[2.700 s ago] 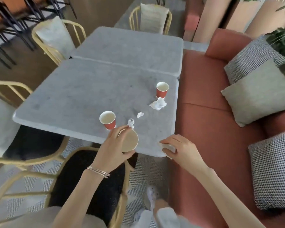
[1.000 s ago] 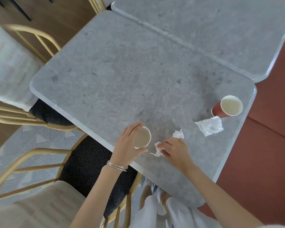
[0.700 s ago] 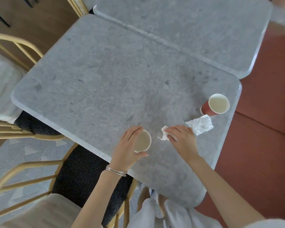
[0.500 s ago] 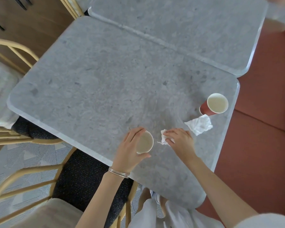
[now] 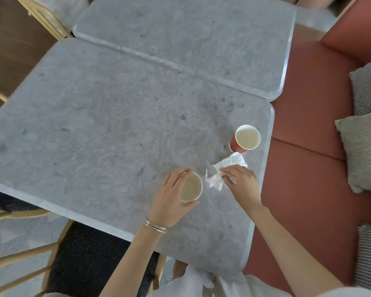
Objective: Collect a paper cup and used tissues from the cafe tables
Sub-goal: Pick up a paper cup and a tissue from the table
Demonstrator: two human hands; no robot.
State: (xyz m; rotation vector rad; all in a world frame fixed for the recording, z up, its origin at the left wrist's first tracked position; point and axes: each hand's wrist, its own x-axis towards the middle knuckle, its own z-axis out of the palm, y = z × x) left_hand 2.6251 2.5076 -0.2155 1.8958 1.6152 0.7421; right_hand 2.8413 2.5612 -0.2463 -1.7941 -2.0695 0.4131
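Paper cup [image 5: 191,187], pale inside, stands near the front edge of the grey stone table [image 5: 94,136], which fills most of the view and abuts a second table [image 5: 180,35]. A red bench [image 5: 309,93] runs along the right. The left hand [image 5: 169,198], bangles [image 5: 155,226] at its wrist, curls round that cup's rim. The right hand [image 5: 242,183], just beside it, bunches crumpled tissue [image 5: 213,181] under bent fingers. A red cup [image 5: 245,139] stands upright near the table's right edge. A larger tissue [image 5: 233,161] lies against it, touching the right fingertips.
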